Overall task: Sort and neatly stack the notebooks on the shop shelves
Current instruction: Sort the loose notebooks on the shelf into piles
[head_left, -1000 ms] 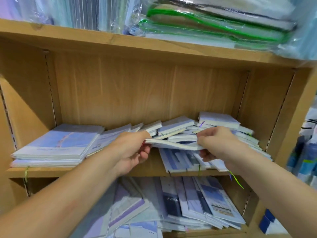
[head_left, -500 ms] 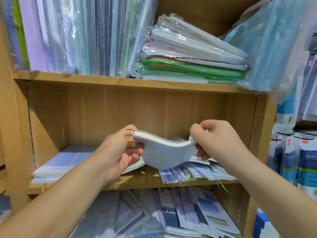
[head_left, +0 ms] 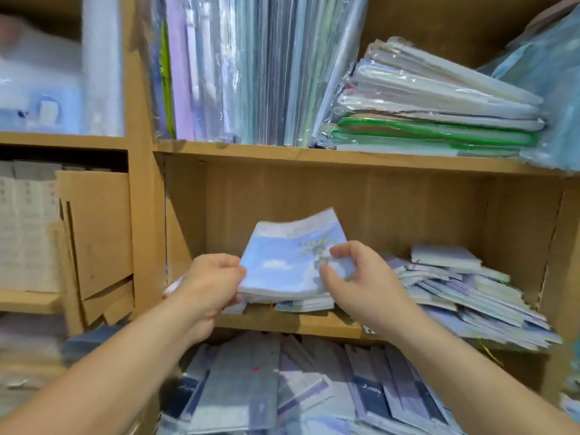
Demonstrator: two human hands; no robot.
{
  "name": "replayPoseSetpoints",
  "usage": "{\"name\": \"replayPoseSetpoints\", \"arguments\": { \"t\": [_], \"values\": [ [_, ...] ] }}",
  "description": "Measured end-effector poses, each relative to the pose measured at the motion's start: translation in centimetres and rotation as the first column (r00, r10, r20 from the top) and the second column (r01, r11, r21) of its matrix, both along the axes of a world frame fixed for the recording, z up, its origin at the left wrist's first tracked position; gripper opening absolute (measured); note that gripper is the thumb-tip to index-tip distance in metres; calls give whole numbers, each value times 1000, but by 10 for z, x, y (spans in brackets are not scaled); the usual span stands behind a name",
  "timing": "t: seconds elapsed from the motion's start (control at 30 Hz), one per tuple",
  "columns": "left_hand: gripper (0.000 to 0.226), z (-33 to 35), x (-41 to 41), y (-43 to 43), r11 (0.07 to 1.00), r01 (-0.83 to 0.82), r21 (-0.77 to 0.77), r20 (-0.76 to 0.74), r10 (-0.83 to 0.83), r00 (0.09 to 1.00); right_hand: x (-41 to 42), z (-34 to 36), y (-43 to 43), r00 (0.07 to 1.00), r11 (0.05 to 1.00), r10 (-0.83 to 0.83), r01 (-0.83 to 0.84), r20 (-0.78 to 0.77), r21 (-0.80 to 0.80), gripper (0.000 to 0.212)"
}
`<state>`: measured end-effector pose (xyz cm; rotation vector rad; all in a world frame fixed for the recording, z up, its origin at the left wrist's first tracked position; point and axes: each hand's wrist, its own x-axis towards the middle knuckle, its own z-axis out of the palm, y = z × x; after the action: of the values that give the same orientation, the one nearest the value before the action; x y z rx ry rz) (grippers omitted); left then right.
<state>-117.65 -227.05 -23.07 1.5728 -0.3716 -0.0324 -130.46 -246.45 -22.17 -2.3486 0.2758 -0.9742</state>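
Note:
A light-blue notebook (head_left: 287,262) with a sky-and-cloud cover lies tilted on top of a small stack (head_left: 301,304) at the left of the middle shelf (head_left: 292,323). My left hand (head_left: 212,282) grips its left edge. My right hand (head_left: 357,277) is at its right edge, thumb and fingers curled around the corner. A messy heap of similar notebooks (head_left: 464,293) fills the right half of the same shelf.
The shelf above holds upright plastic-wrapped pads (head_left: 251,67) and a flat pile of wrapped folders (head_left: 436,108). Below, more notebooks (head_left: 282,387) lie fanned out. A cardboard box (head_left: 97,240) stands in the left bay.
Both hands lifted one notebook out of the right heap, turned it cover up and carried it left onto the small stack. The view swung left and up.

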Motion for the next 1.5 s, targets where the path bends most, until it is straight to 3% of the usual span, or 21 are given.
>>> {"name": "replayPoseSetpoints", "arguments": {
  "t": [0.1,0.23,0.4,0.47,0.6,0.67,0.8,0.87,1.0,1.07,1.13,1.23,1.3,1.4,1.43,1.5],
  "values": [
    [26,-29,30,31,989,-140,41,21,139,990,49,-43,26,989,992,115,-110,-89,68,44],
    [31,-38,70,70,976,-210,60,111,202,973,112,-65,53,979,978,205,-204,-20,54,52],
    [23,-26,135,78,952,-294,86,365,244,898,180,-60,59,975,977,214,-213,65,-28,55],
    [21,-32,159,76,930,-317,187,403,222,888,202,-67,53,985,983,172,-171,12,-61,51],
    [38,-70,186,83,734,-315,602,436,29,899,223,-98,44,932,980,81,-138,-353,-142,42],
    [44,-84,192,93,654,-305,693,449,-60,891,226,-102,40,915,976,78,-150,-395,-155,37],
    [33,-92,192,95,476,-478,738,613,-179,770,230,-93,40,912,977,31,-114,-409,-179,45],
    [27,-92,187,85,436,-560,704,684,-204,701,234,-94,47,919,976,-10,-78,-395,-204,47],
    [29,-90,188,64,334,-597,730,673,-197,713,239,-89,51,919,979,-65,-17,-389,-202,54],
    [29,-92,188,58,330,-599,730,670,-171,723,238,-84,45,904,963,-78,-42,-420,-267,52],
    [28,-92,187,57,331,-584,741,655,-167,737,231,-82,33,909,896,-125,-68,-398,-439,54],
    [23,-86,183,52,278,-545,791,599,-165,784,212,-75,-4,891,724,-259,-77,-374,-685,85],
    [18,-78,172,36,273,-589,760,642,-174,747,198,-68,-38,811,748,-304,-121,-499,-652,101],
    [22,-73,149,-10,534,-486,692,696,-315,645,179,-60,-75,672,898,-179,-187,-718,-399,104],
    [23,-75,143,-27,561,-406,722,663,-391,638,176,-60,-81,669,916,-131,-200,-732,-347,103],
    [26,-79,138,-57,481,-338,809,569,-493,659,171,-61,-88,693,918,-93,-218,-714,-331,100]
  ]
}}
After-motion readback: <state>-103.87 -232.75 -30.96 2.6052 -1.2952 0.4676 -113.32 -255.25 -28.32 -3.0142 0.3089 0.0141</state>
